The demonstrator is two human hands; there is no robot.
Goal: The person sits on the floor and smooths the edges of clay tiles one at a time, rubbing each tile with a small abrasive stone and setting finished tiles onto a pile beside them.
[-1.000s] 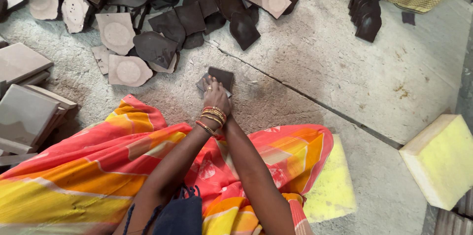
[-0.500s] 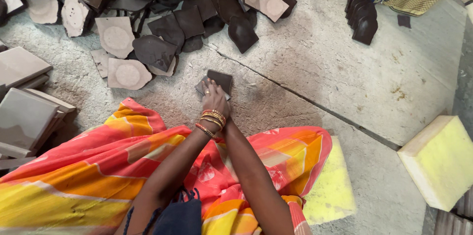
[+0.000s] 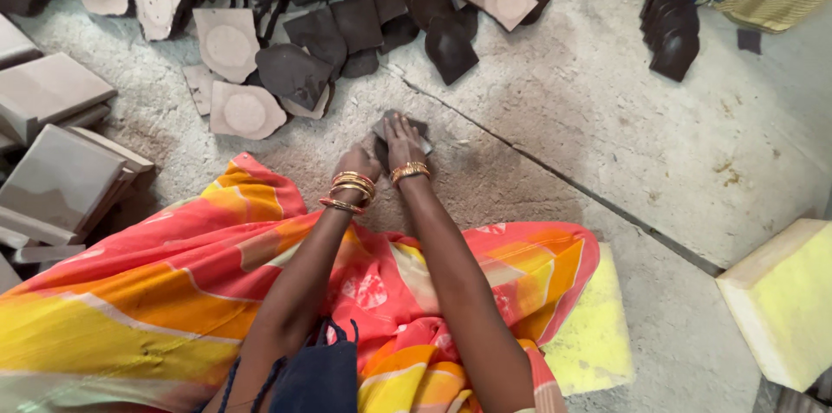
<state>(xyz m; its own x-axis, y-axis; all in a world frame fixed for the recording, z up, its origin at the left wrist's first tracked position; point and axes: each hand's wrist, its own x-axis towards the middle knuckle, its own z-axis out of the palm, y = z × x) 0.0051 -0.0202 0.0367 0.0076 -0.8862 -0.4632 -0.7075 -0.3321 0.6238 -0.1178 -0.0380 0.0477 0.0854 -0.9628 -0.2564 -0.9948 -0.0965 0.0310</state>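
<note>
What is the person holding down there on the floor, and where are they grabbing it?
A small dark flat tile on the floor. The right hand lies flat on its top; the left hand is at its near left edge. How the fingers grip cannot be told.

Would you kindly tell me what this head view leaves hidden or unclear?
- The dark flat piece on the grey concrete floor: mostly covered by the right hand and left hand, so its shape is unclear.
- Yellow foam block: cut off by the right edge.
- Stacked grey slabs: cut off by the left edge.
</note>
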